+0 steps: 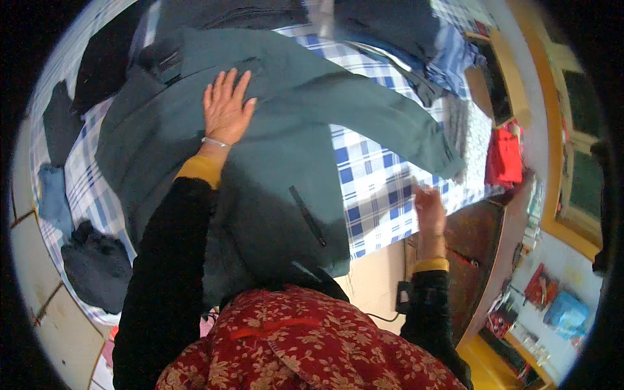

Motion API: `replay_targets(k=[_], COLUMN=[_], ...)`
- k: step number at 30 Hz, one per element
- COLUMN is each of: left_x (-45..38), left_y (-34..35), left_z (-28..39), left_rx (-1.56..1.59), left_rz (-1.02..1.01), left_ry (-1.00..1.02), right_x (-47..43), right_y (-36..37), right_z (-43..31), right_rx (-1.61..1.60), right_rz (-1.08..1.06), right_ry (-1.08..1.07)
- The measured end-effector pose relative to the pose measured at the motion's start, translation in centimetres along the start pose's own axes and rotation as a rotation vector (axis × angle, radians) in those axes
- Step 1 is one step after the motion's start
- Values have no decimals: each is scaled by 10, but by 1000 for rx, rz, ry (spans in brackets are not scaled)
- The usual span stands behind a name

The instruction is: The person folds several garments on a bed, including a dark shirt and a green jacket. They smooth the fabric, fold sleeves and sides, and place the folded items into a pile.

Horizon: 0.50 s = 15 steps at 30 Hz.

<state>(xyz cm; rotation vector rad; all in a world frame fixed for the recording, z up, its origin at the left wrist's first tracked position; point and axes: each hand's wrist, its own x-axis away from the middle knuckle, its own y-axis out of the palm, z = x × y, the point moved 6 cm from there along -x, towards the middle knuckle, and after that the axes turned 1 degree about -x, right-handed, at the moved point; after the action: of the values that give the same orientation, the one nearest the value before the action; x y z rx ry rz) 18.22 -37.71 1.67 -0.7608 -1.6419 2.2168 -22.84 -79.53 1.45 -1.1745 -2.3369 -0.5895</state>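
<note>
A dark green jacket [297, 141] lies spread over a blue-and-white checked sheet [370, 195]. One sleeve [404, 117] stretches out to the right, and a dark pocket slit [307, 217] shows on the body. My left hand [228, 105] rests flat on the upper part of the jacket, fingers apart, holding nothing. Off to the right, below the sleeve's cuff [451, 163], is my right hand [430, 209], over the sheet's near edge. It is blurred with the fingers partly curled, and whether it holds anything is unclear.
Dark garments [385, 24] lie beyond the jacket. At left are a dark bundled cloth [97, 268] and a folded blue cloth [56, 195]. A brown wooden cabinet [473, 243] and a red bag-like item [504, 156] stand at right. A black cable [382, 318] hangs near my right arm.
</note>
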Motion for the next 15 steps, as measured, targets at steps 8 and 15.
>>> replay_targets(k=[8, 15], left_x=[0, -1], left_y=[0, 0], left_z=[4, 4], left_rx=[-84, -89], left_rz=[32, 29], left_ry=[76, 73], right_x=[-28, -60], right_y=[95, 115], right_z=[22, -7], right_rx=[-592, -782], right_rz=[-68, 5], right_ry=[-54, 22])
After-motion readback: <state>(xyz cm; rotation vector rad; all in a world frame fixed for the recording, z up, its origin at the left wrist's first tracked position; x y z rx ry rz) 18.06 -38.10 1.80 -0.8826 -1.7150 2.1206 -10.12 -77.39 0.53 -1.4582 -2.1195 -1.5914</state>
